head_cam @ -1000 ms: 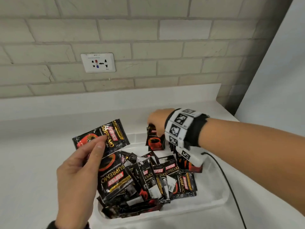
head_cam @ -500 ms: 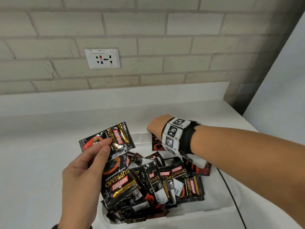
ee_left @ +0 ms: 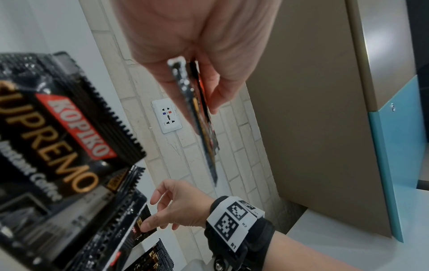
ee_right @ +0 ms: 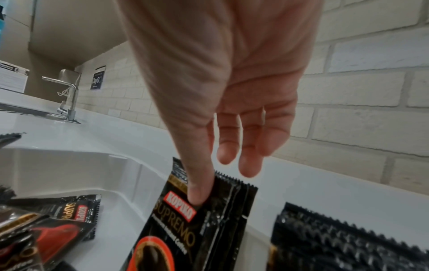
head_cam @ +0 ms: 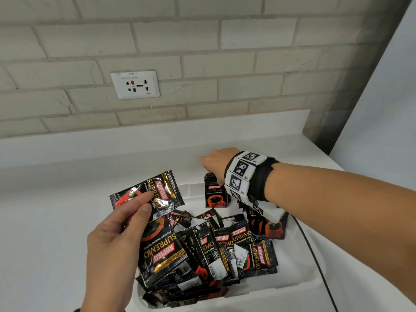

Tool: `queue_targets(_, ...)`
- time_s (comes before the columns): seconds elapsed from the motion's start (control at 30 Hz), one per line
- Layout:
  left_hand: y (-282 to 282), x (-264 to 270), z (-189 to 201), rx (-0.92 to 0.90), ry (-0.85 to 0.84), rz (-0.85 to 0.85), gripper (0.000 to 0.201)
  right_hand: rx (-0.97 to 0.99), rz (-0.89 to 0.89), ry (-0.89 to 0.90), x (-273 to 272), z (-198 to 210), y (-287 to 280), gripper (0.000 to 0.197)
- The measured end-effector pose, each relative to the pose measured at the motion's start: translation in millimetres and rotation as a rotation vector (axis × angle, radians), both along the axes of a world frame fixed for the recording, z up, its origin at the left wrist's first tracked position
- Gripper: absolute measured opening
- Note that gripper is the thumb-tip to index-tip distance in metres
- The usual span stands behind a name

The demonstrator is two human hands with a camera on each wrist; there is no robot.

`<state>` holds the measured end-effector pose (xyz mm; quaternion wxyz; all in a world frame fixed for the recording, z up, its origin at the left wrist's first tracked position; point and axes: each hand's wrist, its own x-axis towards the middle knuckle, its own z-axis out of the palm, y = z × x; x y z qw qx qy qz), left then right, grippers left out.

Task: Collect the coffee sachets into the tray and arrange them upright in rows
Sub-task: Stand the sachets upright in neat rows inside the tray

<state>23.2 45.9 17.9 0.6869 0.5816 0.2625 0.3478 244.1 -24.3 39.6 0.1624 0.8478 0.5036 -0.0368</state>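
A white tray (head_cam: 292, 287) on the white counter holds a loose pile of black Kopiko sachets (head_cam: 225, 248). A few sachets stand upright (head_cam: 215, 194) against the tray's far wall. My right hand (head_cam: 211, 163) is over them; its thumb (ee_right: 197, 194) presses the front sachet (ee_right: 176, 225) while the other fingers hang loose behind. My left hand (head_cam: 144, 203) is raised over the tray's left edge and pinches two sachets (head_cam: 146, 192), seen edge-on in the left wrist view (ee_left: 197, 110).
A brick wall with a white socket (head_cam: 135, 84) rises behind the counter. A black cable (head_cam: 315, 255) runs along the tray's right side. A grey panel closes the right end. A tap (ee_right: 69, 95) stands far along the counter.
The right hand has stayed at the tray's far end and the upright sachets now show more fully under it. The left hand still holds its sachets up.
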Motion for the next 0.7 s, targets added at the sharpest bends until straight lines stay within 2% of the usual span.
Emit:
queue_targets(0.23, -1, -1, 0, -0.021, 0.012, -0.018, 0.04, 0.09, -0.017, 0.047, 3, 10, -3, 0.028)
queue_targets(0.33, -6, 3, 1, -0.017, 0.004, -0.068, 0.043, 0.22, -0.111, 0.165, -3, 28, -10, 0.031)
queue_targets(0.43, -15, 9, 3, 0.028, -0.029, -0.132, 0.047, 0.518, -0.188, 0.503, -23, 45, -28, 0.021)
queue_targets(0.47, -18, 11, 3, 0.039, -0.043, -0.151, 0.05, 0.604, -0.209, 0.66, -32, 48, -35, 0.023)
queue_targets(0.53, -24, 15, 5, 0.043, -0.07, -0.186, 0.059, 0.659, -0.246, 0.922, -51, 46, -50, 0.034)
queue_targets(0.6, -31, 19, 8, 0.043, -0.086, -0.217, 0.066, 0.673, -0.276, 1.076, -63, 37, -61, 0.039)
queue_targets(0.7, -41, 23, 11, 0.056, -0.066, -0.276, 0.078, 0.912, -0.351, 1.184, -69, 25, -74, 0.02)
